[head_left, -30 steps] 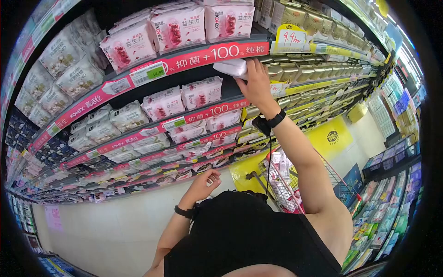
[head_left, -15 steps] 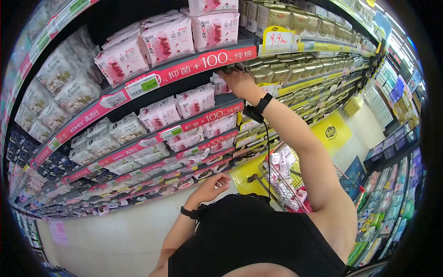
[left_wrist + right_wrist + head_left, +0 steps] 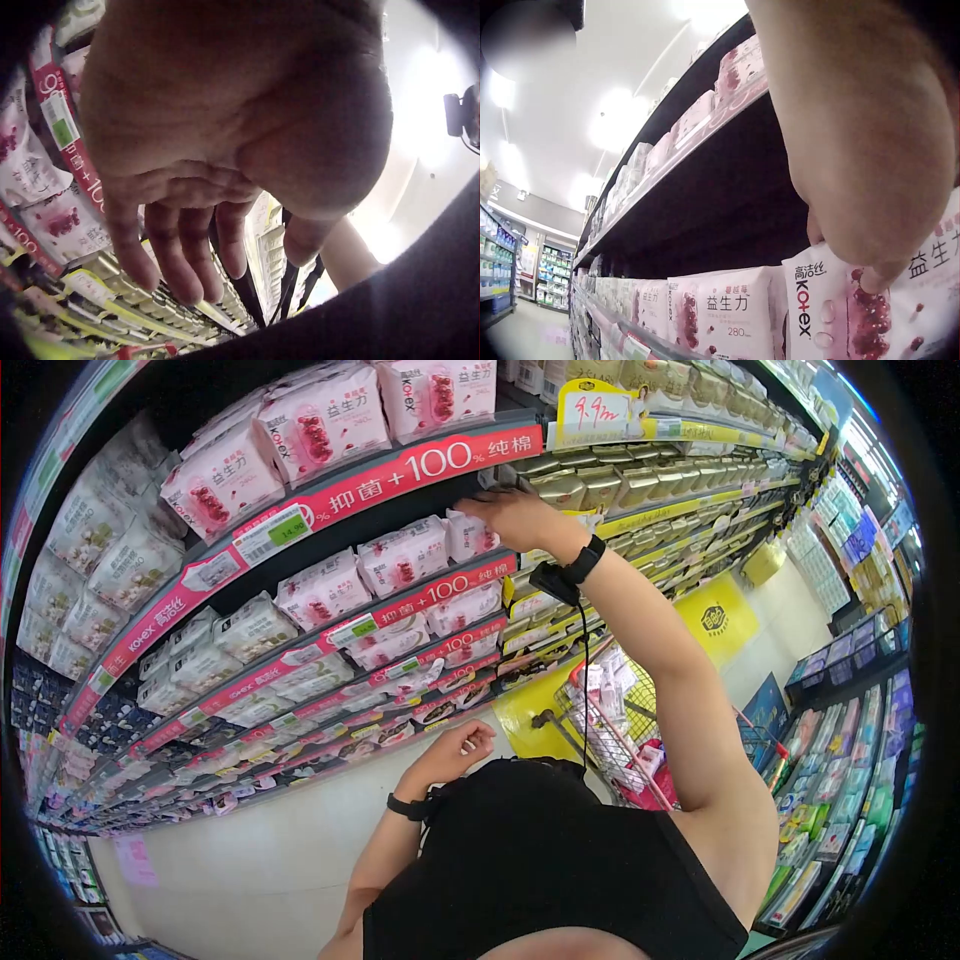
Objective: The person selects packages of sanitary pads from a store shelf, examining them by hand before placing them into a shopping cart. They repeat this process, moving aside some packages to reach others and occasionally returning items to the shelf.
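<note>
My right hand (image 3: 520, 520) reaches onto the second shelf, at the right end of a row of pink Kotex packs (image 3: 403, 556). It holds the end pack (image 3: 470, 536). From the right wrist view, the thumb of this hand (image 3: 862, 142) lies on the front of that pack (image 3: 836, 307), and a finger shows at its top edge; the other fingers are hidden. Beside it stands another pink pack (image 3: 724, 311). Low in front of my body, my left hand (image 3: 455, 752) hangs loosely curled and holds nothing; its relaxed fingers also show in the left wrist view (image 3: 225, 165).
Larger pink packs (image 3: 325, 425) fill the shelf above, behind a red label strip (image 3: 400, 478). Gold packs (image 3: 600, 488) line the shelves to the right. A wire shopping cart (image 3: 615, 725) with packs inside stands below my right arm, near a yellow floor mat (image 3: 715, 620).
My right hand has come down and left from beside the red strip, with the pale pack, to the end of the second-shelf row. My left hand stays low, its fingers loose.
</note>
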Demonstrator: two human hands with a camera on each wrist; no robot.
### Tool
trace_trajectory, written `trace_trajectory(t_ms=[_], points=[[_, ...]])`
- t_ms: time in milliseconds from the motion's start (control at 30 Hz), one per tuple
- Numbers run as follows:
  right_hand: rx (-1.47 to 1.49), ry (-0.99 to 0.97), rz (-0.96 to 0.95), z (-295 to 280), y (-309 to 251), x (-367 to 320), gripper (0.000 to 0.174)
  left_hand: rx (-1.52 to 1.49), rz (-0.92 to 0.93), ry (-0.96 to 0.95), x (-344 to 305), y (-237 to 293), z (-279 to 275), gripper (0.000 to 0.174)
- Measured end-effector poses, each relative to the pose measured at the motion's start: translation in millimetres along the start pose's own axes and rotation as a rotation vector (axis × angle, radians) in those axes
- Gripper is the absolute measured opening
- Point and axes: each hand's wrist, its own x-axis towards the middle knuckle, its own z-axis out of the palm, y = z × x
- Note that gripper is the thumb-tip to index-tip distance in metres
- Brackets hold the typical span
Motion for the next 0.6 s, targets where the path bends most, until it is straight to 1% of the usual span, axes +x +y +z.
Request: trace_trajectory(t_ms=[67,100,200,300,400,500,600], points=[[-0.010,-0.031,0.046,-1,-2,0,0.062,0.017,-0.006,-0.014,4,6,2,0.029],[0.001,-0.088,0.065,-11,-7,1,0.064,0.021,-0.006,-0.021,5,6,3,0.029],[0.044,-0.176,0.096,-26,-13,0,0.066,0.030,-0.006,-0.040,11,4,5,0.028],[0.037,-0.111,0.066,-16,-7,-4,0.068,0.038,-0.009,-0.048,15,6,7,0.028],[0.066,-0.108,0.053,-11,-5,-5,0.068,0.051,-0.012,-0.051,18,7,10,0.027],[0.109,-0.014,0.032,0,-1,-6,0.068,0.047,-0.033,-0.071,22,6,11,0.027],[0.238,0.230,-0.006,-8,-4,-22,0.059,0.050,-0.061,-0.115,24,6,11,0.028]])
